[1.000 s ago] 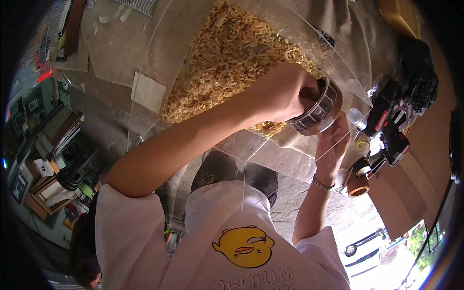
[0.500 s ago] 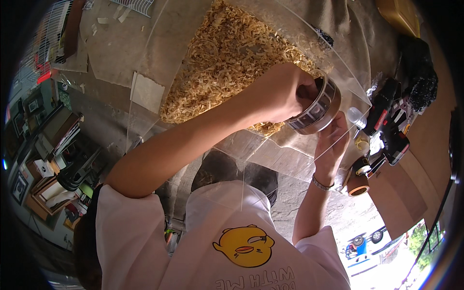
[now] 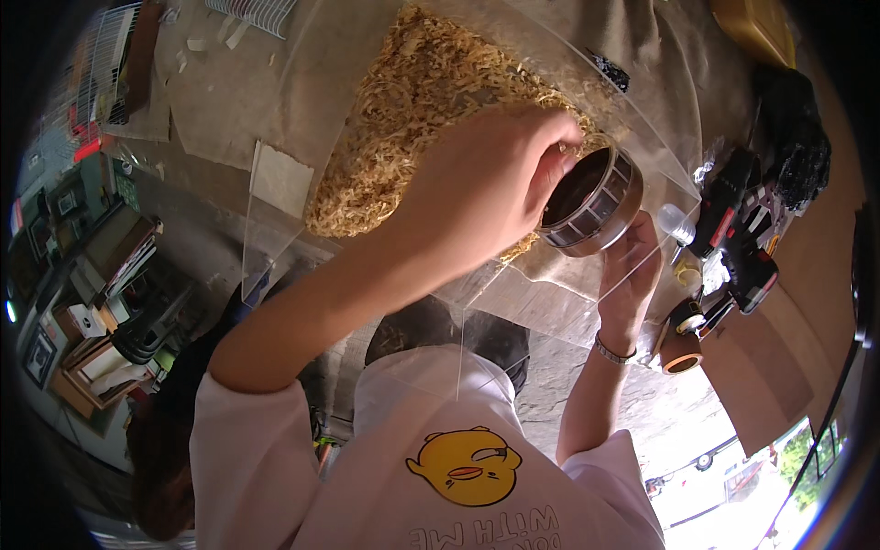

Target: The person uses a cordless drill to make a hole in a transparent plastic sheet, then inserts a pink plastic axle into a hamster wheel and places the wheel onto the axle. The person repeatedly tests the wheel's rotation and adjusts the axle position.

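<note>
A round hamster wheel [image 3: 600, 206] with a dark slatted rim is tilted at the near right corner of a clear-walled tank [image 3: 461, 353]. My right hand [image 3: 632, 257] is at the wheel's lower right side and appears to hold it there. Its fingertips are hidden behind the wheel and partly seen through the clear panel. My left hand [image 3: 527, 170] is just left of the wheel's open side, over the wood shavings [image 3: 440, 82]. Its fingers are bent and smeared by motion, so whether they pinch anything does not show.
Power drills [image 3: 750, 266], a roll of brown tape [image 3: 680, 353] and a clear bottle [image 3: 676, 223] lie outside the tank on the right. A white card [image 3: 281, 174] sits by the left wall. Framed pictures and boxes [image 3: 87, 321] are stacked at far left.
My left hand has come out of the wheel's opening and moved slightly up and left. The wheel and my right hand stay almost in place.
</note>
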Tool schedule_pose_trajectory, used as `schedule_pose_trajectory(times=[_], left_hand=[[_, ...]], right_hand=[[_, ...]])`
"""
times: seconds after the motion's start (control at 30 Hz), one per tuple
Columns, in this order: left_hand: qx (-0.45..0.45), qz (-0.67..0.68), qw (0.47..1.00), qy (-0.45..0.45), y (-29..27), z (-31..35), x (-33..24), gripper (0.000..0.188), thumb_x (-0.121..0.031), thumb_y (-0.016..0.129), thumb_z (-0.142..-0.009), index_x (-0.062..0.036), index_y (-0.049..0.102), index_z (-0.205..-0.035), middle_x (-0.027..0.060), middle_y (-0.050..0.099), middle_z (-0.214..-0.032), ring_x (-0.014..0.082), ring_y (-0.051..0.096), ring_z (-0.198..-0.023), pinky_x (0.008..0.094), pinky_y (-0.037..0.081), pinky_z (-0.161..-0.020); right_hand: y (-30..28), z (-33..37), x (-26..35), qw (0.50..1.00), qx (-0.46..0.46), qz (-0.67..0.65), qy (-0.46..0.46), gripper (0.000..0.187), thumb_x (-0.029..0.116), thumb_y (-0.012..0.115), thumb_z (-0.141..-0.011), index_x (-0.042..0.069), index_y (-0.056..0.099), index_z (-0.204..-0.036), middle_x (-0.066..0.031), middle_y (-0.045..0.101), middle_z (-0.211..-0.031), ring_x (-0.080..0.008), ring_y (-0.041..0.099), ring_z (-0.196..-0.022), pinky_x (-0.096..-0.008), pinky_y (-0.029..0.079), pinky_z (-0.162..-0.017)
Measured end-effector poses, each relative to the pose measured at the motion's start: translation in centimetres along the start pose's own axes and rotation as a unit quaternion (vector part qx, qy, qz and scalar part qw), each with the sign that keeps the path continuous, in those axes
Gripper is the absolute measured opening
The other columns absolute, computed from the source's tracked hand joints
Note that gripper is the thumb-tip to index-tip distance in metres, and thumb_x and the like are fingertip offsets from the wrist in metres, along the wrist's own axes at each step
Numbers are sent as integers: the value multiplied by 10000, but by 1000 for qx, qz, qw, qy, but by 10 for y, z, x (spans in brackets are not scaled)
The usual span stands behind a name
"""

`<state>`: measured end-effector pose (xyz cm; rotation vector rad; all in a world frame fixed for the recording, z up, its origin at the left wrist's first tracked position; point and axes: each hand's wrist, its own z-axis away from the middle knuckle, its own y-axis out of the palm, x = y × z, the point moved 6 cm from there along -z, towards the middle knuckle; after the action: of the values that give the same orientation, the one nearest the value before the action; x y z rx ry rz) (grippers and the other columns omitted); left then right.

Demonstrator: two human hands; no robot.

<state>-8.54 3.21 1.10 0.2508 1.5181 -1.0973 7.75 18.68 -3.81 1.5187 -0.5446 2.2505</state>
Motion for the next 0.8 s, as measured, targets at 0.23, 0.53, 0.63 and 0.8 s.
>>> schedule_pose_trajectory(times=[0.23, 0.53, 0.63, 0.8], left_hand=[[132, -311, 935, 107, 6, 72, -61, 241, -131, 715, -917, -91, 697, -1154, 15, 613, -778, 129, 575, -703, 299, 465, -649], [96, -284, 952, 66, -5, 73, -63, 266, -236, 755, -886, -92, 713, -1106, 6, 627, -805, 149, 595, -730, 316, 482, -702], [94, -337, 934, 75, 12, 78, -52, 349, -270, 747, -903, -113, 694, -1211, 5, 620, -789, 152, 599, -730, 310, 486, -695], [84, -234, 962, 113, 4, 85, -47, 575, -271, 747, -909, -125, 560, -1433, 12, 615, -769, 147, 603, -722, 312, 495, -670]], right_hand=[[5, -2, 8, 999, 42, 5, -11, 175, 149, 594, -1066, -21, 613, -1099, -42, 689, -952, -100, 674, -836, -258, 566, -740], [1, 1, 6, 999, 40, 17, -16, 181, 152, 594, -1065, -20, 615, -1117, -35, 683, -969, -81, 636, -865, -244, 515, -781], [-4, 0, -4, 999, 39, 32, -5, 227, 199, 594, -1068, -19, 614, -1129, -27, 683, -977, -70, 610, -898, -228, 476, -830], [0, 2, 0, 999, 32, -6, 19, 314, 274, 617, -1056, -23, 585, -1153, -32, 663, -1021, -65, 582, -948, -233, 465, -854]])
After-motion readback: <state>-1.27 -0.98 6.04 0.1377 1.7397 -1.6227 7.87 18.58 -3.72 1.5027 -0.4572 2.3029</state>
